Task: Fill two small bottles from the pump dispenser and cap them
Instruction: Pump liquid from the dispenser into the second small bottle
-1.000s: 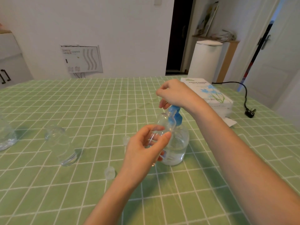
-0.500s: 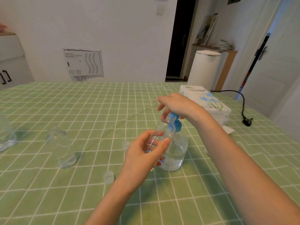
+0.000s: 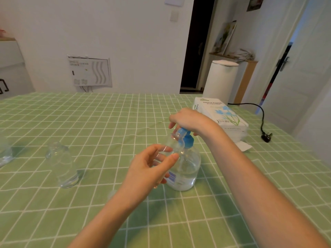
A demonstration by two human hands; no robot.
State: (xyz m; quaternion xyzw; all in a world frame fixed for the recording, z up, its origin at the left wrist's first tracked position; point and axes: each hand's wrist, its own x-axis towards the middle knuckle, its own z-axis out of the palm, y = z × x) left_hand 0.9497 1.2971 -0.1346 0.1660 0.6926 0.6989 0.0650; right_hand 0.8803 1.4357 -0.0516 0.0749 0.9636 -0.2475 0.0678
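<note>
A clear pump dispenser [image 3: 187, 167] with a blue pump head stands mid-table, partly full of clear liquid. My right hand [image 3: 189, 119] rests on top of the blue pump head, fingers curled over it. My left hand [image 3: 152, 169] grips a small clear bottle [image 3: 174, 144], tilted, with its open mouth just under the blue nozzle. A second small clear bottle [image 3: 61, 167] stands upright to the left, uncapped. A small clear cap [image 3: 112, 193] lies on the cloth, partly hidden by my left forearm.
A green checked cloth [image 3: 89, 122] covers the table. A white tissue paper pack [image 3: 221, 114] lies behind the dispenser at the right, with a black cable and plug [image 3: 266, 136] beyond it. Another clear container [image 3: 4, 154] sits at the left edge.
The camera has tilted up a little. My right hand has pressed lower onto the pump head. The small bottle stays at the nozzle in my left hand.
</note>
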